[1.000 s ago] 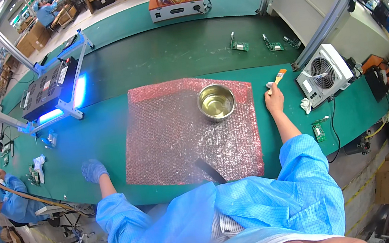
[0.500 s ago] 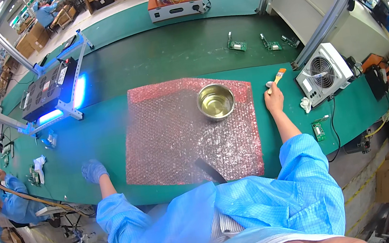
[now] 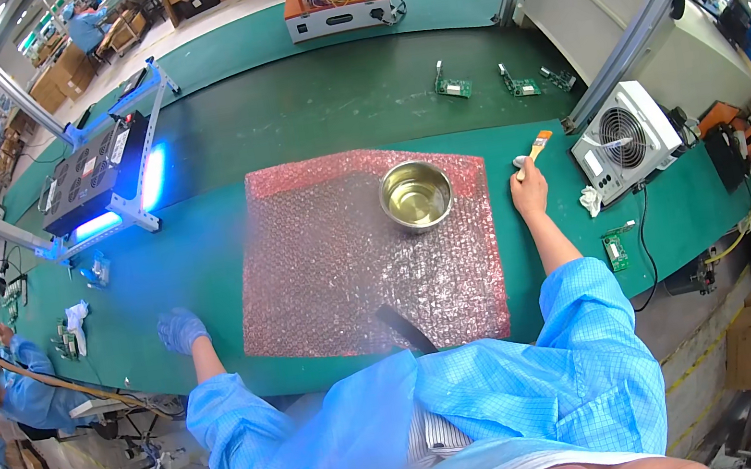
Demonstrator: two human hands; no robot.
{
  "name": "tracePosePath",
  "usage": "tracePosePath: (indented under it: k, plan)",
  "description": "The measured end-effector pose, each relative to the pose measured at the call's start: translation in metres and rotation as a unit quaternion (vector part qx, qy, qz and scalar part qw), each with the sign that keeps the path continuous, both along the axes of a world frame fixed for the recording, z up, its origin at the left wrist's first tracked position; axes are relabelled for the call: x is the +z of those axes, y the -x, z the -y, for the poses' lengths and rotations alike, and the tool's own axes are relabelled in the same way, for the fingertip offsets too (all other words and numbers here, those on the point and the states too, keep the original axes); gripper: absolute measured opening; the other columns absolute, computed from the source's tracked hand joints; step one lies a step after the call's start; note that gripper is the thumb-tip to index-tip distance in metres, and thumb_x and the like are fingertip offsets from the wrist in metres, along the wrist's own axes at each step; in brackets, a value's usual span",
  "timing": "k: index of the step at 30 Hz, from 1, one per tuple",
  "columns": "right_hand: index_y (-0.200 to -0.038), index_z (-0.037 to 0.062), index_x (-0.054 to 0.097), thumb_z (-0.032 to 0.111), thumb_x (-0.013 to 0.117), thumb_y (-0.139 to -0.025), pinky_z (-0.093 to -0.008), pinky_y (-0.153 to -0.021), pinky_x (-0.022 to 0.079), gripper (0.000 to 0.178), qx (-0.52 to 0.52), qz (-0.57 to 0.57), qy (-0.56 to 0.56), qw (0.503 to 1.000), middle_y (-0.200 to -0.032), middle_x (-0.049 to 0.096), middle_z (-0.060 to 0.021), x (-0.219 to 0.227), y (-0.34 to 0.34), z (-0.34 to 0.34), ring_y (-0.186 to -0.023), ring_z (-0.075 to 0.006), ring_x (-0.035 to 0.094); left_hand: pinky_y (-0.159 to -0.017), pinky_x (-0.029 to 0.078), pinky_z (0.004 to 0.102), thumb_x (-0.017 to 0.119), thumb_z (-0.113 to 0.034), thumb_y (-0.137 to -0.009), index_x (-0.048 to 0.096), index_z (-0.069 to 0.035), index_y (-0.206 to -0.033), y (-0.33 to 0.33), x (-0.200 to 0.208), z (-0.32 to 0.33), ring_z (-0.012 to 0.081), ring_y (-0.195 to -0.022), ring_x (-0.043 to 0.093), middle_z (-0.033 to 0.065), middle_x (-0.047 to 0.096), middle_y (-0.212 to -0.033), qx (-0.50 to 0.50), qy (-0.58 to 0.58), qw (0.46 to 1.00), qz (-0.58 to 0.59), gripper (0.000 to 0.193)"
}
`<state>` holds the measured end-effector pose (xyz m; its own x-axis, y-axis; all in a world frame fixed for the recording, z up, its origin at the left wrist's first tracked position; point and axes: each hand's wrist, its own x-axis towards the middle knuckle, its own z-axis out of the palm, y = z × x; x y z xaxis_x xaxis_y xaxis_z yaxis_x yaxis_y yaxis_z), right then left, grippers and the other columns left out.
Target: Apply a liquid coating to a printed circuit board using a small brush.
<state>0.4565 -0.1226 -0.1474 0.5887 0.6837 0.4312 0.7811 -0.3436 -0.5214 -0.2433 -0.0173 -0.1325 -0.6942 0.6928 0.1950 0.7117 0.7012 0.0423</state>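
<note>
My right hand point(image 3: 529, 190) is bare and closed round the wooden handle of a flat paintbrush point(image 3: 538, 150), its bristles pointing away from me. A small pale thing shows at the fingers; I cannot make out what it is. My left hand point(image 3: 182, 331), in a blue glove, lies on the green mat with nothing visible in it, its fingers loosely extended. Between the hands a pinkish sheet of bubble wrap point(image 3: 331, 260) is spread out. On its far right part stands a round metal bowl point(image 3: 416, 196) holding clear yellowish liquid, beside my right hand and apart from it.
Circuit boards point(image 3: 453, 87) lie on the dark green belt beyond the mat. To the right are a white fan unit point(image 3: 626, 142) and another circuit board point(image 3: 615, 249). A black device on a frame point(image 3: 95, 174) glows blue at left, near crumpled white material point(image 3: 76, 315).
The circuit boards on the dark belt have shifted slightly left. Both my hands, the paintbrush and the bowl stay where they were. A person at the far left has moved a little.
</note>
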Motion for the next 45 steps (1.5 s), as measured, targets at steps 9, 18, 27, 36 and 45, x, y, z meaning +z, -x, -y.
tracePosePath:
  k: [9,18,27,36,45]
  plan:
    - [-0.103,0.0073,0.054,0.008,0.058,-0.077,-0.0457,-0.078,0.047,0.026,-0.003,-0.002,0.006,1.000,-0.095,0.064,-0.0161,0.001,0.000,0.000,-0.089,-0.0358,0.060,-0.097,0.039,0.0460,0.036,-0.040,-0.093,0.047,-0.006,-0.130,-0.001,-0.001,0.000,0.0320,-0.121,0.047,0.0172,0.048,-0.132,0.004,-0.019,1.000,-0.010,0.051]
    - [-0.103,0.0075,0.055,0.008,0.058,-0.078,-0.0452,-0.079,0.047,0.025,-0.008,-0.008,0.013,1.000,-0.096,0.064,-0.0154,0.000,0.000,-0.001,-0.090,-0.0350,0.060,-0.097,0.039,0.0456,0.037,-0.040,-0.092,0.048,-0.007,-0.128,0.002,-0.004,-0.001,0.0321,-0.119,0.048,0.0170,0.049,-0.130,0.001,-0.017,1.000,-0.017,0.050]
    - [-0.102,0.0073,0.055,0.009,0.058,-0.078,-0.0457,-0.078,0.047,0.025,-0.006,-0.006,0.014,1.000,-0.095,0.064,-0.0157,0.004,0.001,0.000,-0.089,-0.0355,0.060,-0.098,0.039,0.0454,0.036,-0.040,-0.092,0.046,-0.007,-0.130,0.000,0.001,0.000,0.0321,-0.120,0.048,0.0174,0.049,-0.131,0.001,-0.004,1.000,0.015,0.052]
    - [-0.104,0.0085,0.053,0.009,0.058,-0.078,-0.0473,-0.075,0.046,0.026,-0.007,0.003,0.013,1.000,-0.090,0.063,-0.0173,0.002,0.000,0.000,-0.085,-0.0372,0.060,-0.100,0.038,0.0442,0.036,-0.040,-0.093,0.045,-0.006,-0.132,0.000,0.000,-0.001,0.0312,-0.123,0.046,0.0172,0.047,-0.134,0.007,-0.006,1.000,0.013,0.052]
    - [-0.104,0.0087,0.053,0.008,0.058,-0.078,-0.0466,-0.075,0.047,0.026,-0.007,0.001,0.011,1.000,-0.091,0.064,-0.0160,-0.002,-0.002,-0.001,-0.086,-0.0364,0.060,-0.102,0.036,0.0439,0.035,-0.040,-0.093,0.044,-0.007,-0.133,-0.003,0.004,-0.001,0.0307,-0.125,0.044,0.0161,0.045,-0.136,0.016,0.004,1.000,0.018,0.053]
